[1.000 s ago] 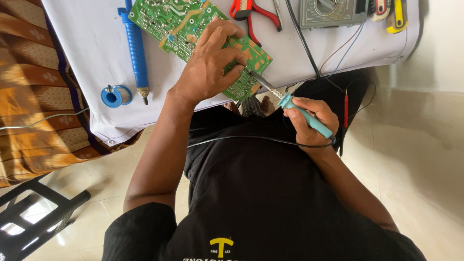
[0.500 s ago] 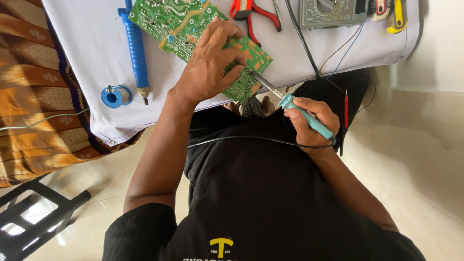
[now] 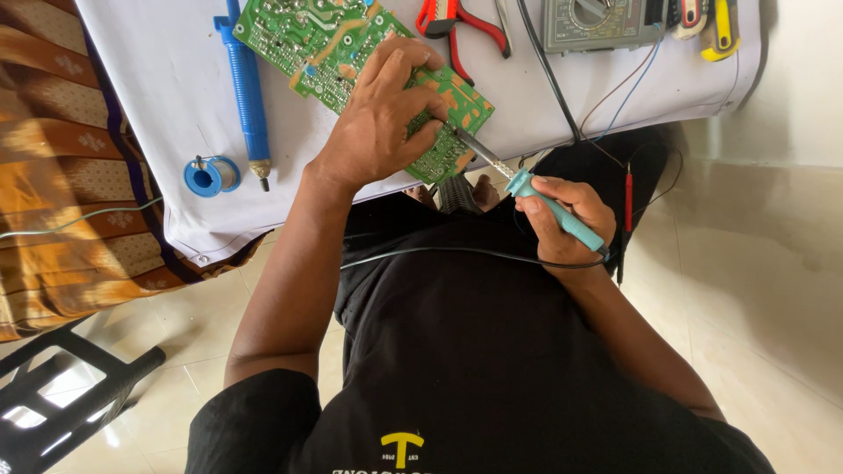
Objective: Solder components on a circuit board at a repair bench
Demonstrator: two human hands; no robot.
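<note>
A green circuit board [image 3: 307, 39] lies on the white table [image 3: 158, 114]. My left hand [image 3: 382, 118] presses flat on the board's near end, fingers spread over it. My right hand [image 3: 562, 219] grips the teal handle of a soldering iron [image 3: 549, 206]. The iron's metal tip reaches up and left to the board's edge beside my left fingers. Its black cord [image 3: 457, 253] runs across my lap.
A blue desoldering pump [image 3: 248, 96] and a blue spool of solder [image 3: 211, 175] lie left of the board. Red-handled pliers [image 3: 461, 26], a grey multimeter [image 3: 597, 22] with leads and a yellow tool [image 3: 720, 31] sit along the table's far side. A black stool [image 3: 61, 395] stands lower left.
</note>
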